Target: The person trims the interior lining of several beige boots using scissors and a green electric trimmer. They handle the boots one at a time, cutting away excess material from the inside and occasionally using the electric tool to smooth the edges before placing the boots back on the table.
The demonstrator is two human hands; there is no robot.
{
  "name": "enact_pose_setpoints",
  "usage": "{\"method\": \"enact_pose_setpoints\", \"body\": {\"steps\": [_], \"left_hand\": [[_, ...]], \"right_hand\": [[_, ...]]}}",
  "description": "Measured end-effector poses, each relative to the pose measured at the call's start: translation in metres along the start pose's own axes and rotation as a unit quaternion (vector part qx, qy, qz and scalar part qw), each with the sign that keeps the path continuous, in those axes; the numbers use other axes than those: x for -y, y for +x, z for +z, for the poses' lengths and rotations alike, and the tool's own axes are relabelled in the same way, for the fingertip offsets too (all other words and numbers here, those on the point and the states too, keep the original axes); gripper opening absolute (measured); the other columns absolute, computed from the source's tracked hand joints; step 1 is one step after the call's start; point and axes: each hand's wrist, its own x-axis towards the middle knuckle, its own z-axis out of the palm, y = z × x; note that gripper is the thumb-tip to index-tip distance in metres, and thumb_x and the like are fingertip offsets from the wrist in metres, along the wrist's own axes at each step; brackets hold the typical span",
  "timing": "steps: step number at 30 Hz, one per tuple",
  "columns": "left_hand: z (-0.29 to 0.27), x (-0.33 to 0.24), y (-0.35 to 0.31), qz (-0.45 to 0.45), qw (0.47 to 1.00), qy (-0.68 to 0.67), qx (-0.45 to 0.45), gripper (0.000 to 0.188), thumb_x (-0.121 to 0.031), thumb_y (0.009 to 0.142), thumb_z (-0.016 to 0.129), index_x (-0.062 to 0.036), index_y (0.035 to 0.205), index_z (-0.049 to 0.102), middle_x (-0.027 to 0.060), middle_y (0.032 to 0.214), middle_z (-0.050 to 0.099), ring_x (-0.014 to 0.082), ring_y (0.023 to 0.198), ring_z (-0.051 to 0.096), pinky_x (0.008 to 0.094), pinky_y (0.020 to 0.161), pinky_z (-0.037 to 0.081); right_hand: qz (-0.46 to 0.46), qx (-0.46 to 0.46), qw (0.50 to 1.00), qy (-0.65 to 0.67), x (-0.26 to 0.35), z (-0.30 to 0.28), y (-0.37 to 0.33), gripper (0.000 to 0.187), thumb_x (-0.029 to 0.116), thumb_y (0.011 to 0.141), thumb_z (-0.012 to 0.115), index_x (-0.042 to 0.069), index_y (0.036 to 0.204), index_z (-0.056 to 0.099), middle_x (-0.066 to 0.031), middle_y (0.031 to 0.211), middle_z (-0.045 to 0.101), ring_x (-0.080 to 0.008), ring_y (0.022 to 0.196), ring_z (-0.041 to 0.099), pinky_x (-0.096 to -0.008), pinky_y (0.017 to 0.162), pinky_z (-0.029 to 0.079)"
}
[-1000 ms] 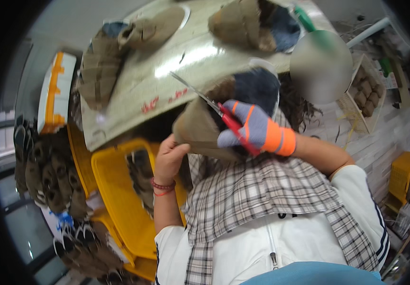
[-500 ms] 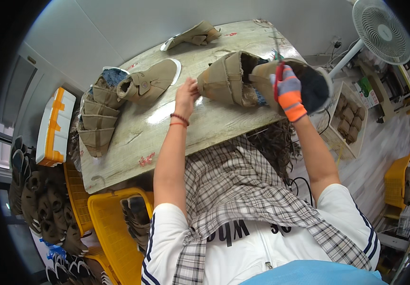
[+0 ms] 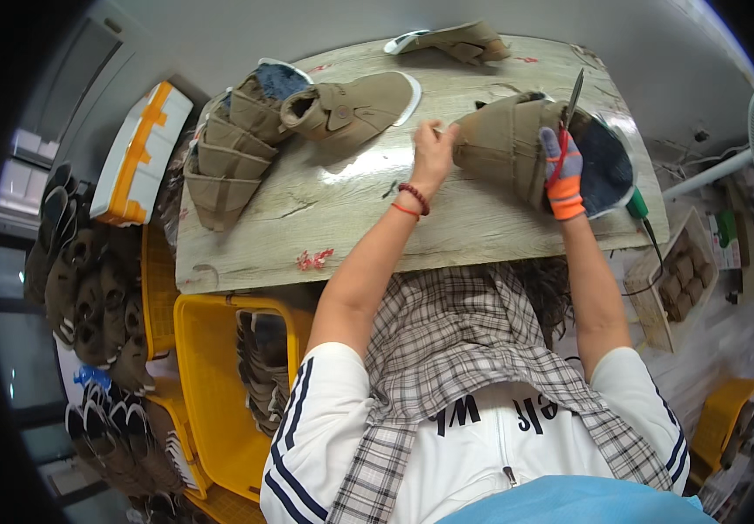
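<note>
At the right of the table, khaki shoe uppers [image 3: 501, 138] lie overlapped, with dark blue fleece lining [image 3: 606, 166] showing at their right end. My left hand [image 3: 433, 157], bare and wearing red bracelets, is at their left tip. Its fingers are curled closed; what they pinch, if anything, is hidden. Over the right part of the uppers, my right hand [image 3: 565, 179], in a grey and orange glove, grips red-handled scissors [image 3: 575, 94] with the blades pointing up. Part of the handles is hidden by the glove.
Another khaki upper [image 3: 355, 109] and a nested stack of uppers [image 3: 228, 166] lie on the table's left. One more upper [image 3: 460, 42] rests at the far edge. A green-handled tool [image 3: 636, 206] with a cord is at the right edge. Yellow crates [image 3: 207, 384] stand below left.
My view has turned, so the table sits farther right. The right-hand upper has come down and now overlaps the other one. The scissors stay in my right hand.
</note>
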Motion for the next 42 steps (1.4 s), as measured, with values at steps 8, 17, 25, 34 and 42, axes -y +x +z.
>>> {"method": "enact_pose_setpoints", "body": {"steps": [8, 17, 25, 34, 42], "left_hand": [[-0.202, -0.008, 0.039, 0.182, 0.787, 0.57, -0.152, 0.022, -0.012, 0.07, 0.067, -0.0025, 0.09, 0.063, 0.0203, 0.134, 0.035, 0.0408, 0.131, 0.02, 0.0591, 0.106, 0.012], [-0.238, -0.111, -0.061, 0.031, 0.997, 0.058, 0.026, 0.023, -0.022, 0.081, 0.067, -0.0009, 0.088, 0.063, 0.0063, 0.085, 0.066, 0.0166, 0.08, 0.061, 0.0326, 0.087, 0.044], [-0.277, -0.071, -0.225, -0.408, 0.743, -0.529, -0.035, 0.024, -0.021, 0.091, 0.054, 0.0018, 0.096, 0.061, 0.0161, 0.089, 0.064, 0.0296, 0.078, 0.062, 0.0423, 0.069, 0.053], [-0.253, 0.007, -0.314, -0.466, 0.671, -0.577, -0.012, 0.03, -0.018, 0.094, 0.047, -0.0016, 0.118, 0.051, 0.0208, 0.113, 0.055, 0.0312, 0.105, 0.053, 0.0457, 0.091, 0.043], [-0.256, 0.014, -0.36, -0.462, 0.717, -0.522, 0.007, 0.041, -0.018, 0.093, 0.05, -0.001, 0.129, 0.042, 0.0129, 0.13, 0.047, 0.0286, 0.121, 0.043, 0.0467, 0.104, 0.031]], "right_hand": [[0.17, 0.013, 0.969, 0.178, 0.03, -0.043, -0.018, 0.023, 0.028, 0.091, 0.053, 0.008, 0.101, 0.059, -0.0058, 0.068, 0.058, -0.0127, 0.045, 0.048, -0.0237, 0.036, 0.034], [0.033, 0.03, 0.999, 0.008, 0.076, -0.085, -0.094, 0.038, 0.031, 0.093, 0.049, 0.0, 0.114, 0.054, -0.0055, 0.071, 0.056, -0.0089, 0.05, 0.048, -0.0199, 0.042, 0.036], [-0.03, 0.339, 0.891, -0.301, 0.152, -0.008, -0.183, 0.04, 0.024, 0.082, 0.066, 0.001, 0.112, 0.052, -0.0068, 0.083, 0.057, -0.0123, 0.074, 0.054, -0.0226, 0.064, 0.043], [-0.182, 0.52, 0.691, -0.467, 0.098, 0.054, -0.23, 0.03, 0.031, 0.077, 0.065, 0.01, 0.099, 0.062, -0.0051, 0.087, 0.064, -0.0233, 0.08, 0.062, -0.0323, 0.069, 0.05], [-0.162, 0.544, 0.658, -0.496, 0.086, 0.08, -0.248, 0.029, 0.029, 0.077, 0.064, 0.009, 0.097, 0.059, -0.0083, 0.084, 0.062, -0.0248, 0.076, 0.061, -0.0342, 0.069, 0.048]]}}
